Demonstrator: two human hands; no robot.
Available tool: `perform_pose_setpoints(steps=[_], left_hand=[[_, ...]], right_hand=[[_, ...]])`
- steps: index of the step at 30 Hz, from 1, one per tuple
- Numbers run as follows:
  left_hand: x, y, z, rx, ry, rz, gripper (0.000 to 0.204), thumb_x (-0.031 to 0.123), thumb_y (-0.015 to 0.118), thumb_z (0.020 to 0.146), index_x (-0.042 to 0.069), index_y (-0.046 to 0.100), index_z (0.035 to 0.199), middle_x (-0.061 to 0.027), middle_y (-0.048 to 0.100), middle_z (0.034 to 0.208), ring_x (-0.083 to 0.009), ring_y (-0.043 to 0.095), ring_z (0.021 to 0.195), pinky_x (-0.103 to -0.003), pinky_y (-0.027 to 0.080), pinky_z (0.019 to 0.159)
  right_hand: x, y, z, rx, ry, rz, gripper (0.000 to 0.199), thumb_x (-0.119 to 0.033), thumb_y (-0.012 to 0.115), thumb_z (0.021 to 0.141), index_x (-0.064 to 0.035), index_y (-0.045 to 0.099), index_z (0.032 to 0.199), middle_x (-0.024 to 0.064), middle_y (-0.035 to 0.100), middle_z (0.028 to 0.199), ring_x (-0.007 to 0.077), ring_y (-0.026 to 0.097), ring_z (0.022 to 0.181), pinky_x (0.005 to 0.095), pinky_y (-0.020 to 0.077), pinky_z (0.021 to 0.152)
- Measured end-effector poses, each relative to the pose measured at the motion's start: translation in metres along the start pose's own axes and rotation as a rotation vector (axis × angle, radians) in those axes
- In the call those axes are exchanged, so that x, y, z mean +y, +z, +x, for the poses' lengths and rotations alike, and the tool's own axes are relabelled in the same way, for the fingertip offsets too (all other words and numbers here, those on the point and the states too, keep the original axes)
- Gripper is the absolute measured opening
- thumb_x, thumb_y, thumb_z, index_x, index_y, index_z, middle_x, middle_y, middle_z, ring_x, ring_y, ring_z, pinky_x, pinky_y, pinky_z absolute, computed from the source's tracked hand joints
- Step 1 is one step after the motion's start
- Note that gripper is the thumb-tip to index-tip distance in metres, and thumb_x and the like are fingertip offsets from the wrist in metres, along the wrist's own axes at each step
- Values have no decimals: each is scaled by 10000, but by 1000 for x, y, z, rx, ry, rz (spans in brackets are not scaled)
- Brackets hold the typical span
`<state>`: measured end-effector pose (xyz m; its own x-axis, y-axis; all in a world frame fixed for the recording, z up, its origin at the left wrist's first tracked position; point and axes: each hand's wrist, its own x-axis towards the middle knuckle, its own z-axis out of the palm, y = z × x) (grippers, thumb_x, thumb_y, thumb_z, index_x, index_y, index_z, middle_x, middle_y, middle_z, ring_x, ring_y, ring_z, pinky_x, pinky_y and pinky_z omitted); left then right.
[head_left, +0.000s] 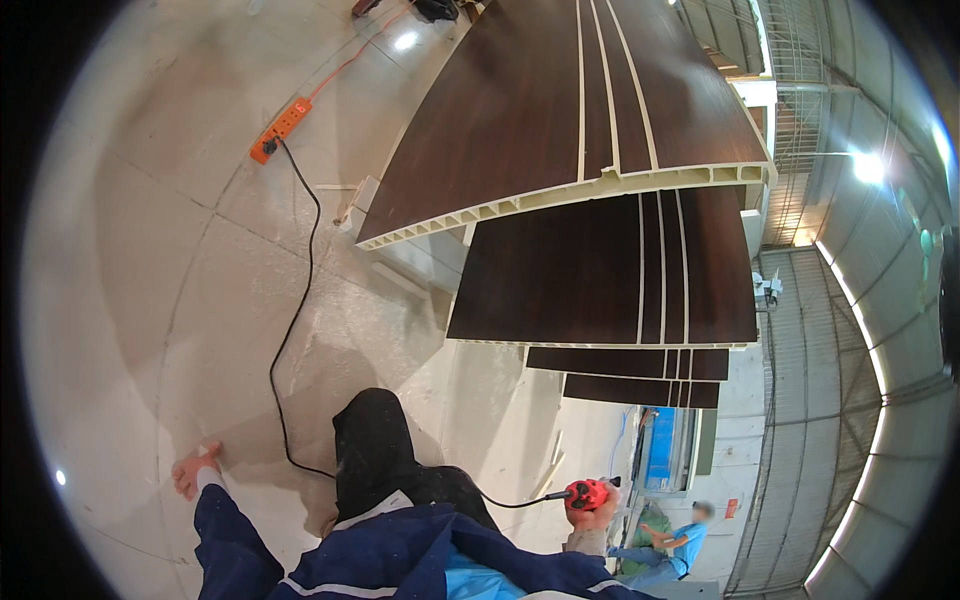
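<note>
My right hand (592, 516) is wrapped round a small red corded power tool (584, 493) with black parts; its exact kind is too small to tell. From the tool a black cord (318, 225) passes by my dark trousers and runs over the floor to an orange power strip (283, 128). My left hand (197, 470) is held out at the left over the floor, fingers apart and holding nothing. Ahead of me is a large dark brown panel (500, 120) with pale grooves and a hollow-celled cut end. A second similar panel (560, 270) shows below it.
Further brown panels (640, 390) show beyond these two. Pale strips (550, 465) lie on the glossy light floor (200, 300). A co-worker in a blue shirt (688, 545) is at the lower right, near a blue machine or frame (662, 445).
</note>
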<state>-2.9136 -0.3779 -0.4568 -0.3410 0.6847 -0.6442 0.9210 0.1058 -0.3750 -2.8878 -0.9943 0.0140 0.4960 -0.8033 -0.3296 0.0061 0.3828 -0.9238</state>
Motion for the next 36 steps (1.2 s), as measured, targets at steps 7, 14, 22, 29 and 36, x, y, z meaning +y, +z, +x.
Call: perform_pose_setpoints(steps=[7,14,22,29,36], left_hand=[[-12,-24,-13,-43,320,141,1129,808,781,672,38,568,1469,-246,500,1536,-398,467,1444,-537,415,1151],[40,-1,-2,-85,718,427,947,824,526,866,15,671,1336,-215,646,1392,-353,619,1274,-463,501,1049],[105,38,-384,207,2026,234,468,420,548,1045,-6,706,1157,-273,720,1102,-429,703,1011,-501,542,862],[51,-25,-773,51,2495,-618,1041,382,874,827,-37,307,1592,-229,521,1531,-336,506,1425,-396,414,1157],[67,-15,-835,429,2185,-832,706,434,861,768,18,619,1285,-197,737,1181,-353,706,1119,-428,528,981]], right_hand=[[-18,0,-3,-118,-150,85,363,-416,566,998,-180,460,743,-4,407,611,202,433,528,408,338,461],[-64,-59,-4,-52,-304,30,380,-338,686,946,-41,574,1154,122,665,926,274,688,783,419,600,667],[-99,-127,20,-37,-365,330,536,-408,657,996,10,547,1313,172,685,1046,298,718,879,433,630,734],[-102,-188,73,-298,-302,484,617,-411,672,975,55,515,1347,219,673,1189,385,673,1148,501,630,906],[-120,-206,183,-385,-224,535,603,-384,678,974,38,505,1368,199,669,1197,347,677,1143,488,627,913]])
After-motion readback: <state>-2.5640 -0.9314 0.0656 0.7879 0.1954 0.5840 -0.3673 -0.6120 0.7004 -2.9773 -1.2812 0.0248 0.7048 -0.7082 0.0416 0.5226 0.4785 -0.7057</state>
